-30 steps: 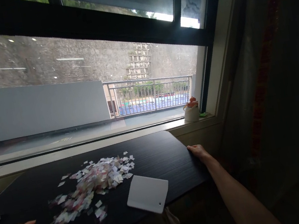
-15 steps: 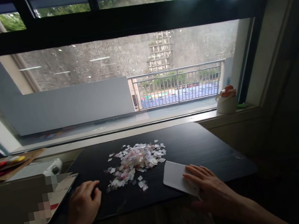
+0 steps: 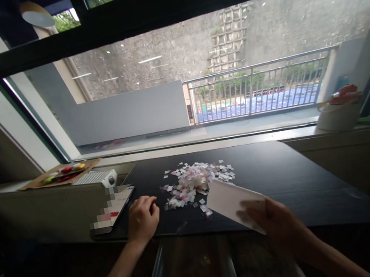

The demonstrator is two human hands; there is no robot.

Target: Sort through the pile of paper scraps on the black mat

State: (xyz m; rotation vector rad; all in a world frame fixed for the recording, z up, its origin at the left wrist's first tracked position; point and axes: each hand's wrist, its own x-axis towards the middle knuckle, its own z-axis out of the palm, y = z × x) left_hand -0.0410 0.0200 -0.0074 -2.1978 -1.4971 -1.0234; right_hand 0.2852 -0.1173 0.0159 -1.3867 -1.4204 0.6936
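My right hand [image 3: 280, 222] grips a flat white scraper [image 3: 234, 201], fingers on its face, tilted up over the tabletop. Its far edge comes just in front of a heap of small cut paper pieces [image 3: 195, 177], mostly white with some pinkish ones. A few pieces lie loose around the heap. To the left, my left hand [image 3: 144, 219] rests on the black table [image 3: 285, 178] with loosely bent fingers and the thumb apart, holding nothing. The heap is a short way beyond its fingertips.
Left of my left hand lies a partly blurred flat board or tablet [image 3: 120, 207] at the table edge. Beyond it are a white box-shaped device [image 3: 100, 177] and brown cardboard [image 3: 31, 183] bearing colourful items. A white container [image 3: 337, 116] stands on the right windowsill. Below the near edge is a see-through bin [image 3: 195, 275].
My right hand has lifted the scraper from lying flat on the table into a tilted grip, nearer the paper heap. My left hand stays resting. The whole view has swung left and tilted.
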